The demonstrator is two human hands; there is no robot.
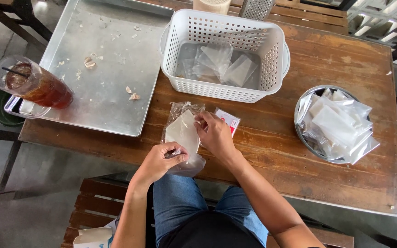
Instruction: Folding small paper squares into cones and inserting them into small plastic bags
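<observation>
My left hand (pixel 159 160) and my right hand (pixel 215 134) both grip a small clear plastic bag with a pale flat sheet inside (pixel 183 131), held just above the near edge of the wooden table (pixel 272 142). The left hand pinches its lower corner, the right its upper right edge. More clear plastic (pixel 184 166) lies bunched under the bag. A small red-and-white packet (pixel 229 120) lies on the table right behind my right hand.
A white perforated basket (pixel 224 55) with several clear bags stands behind the hands. A metal bowl (pixel 302 133) heaped with filled bags sits at right. At left lies a metal tray (pixel 102 55) with crumbs and a cup of dark iced drink (pixel 33 85).
</observation>
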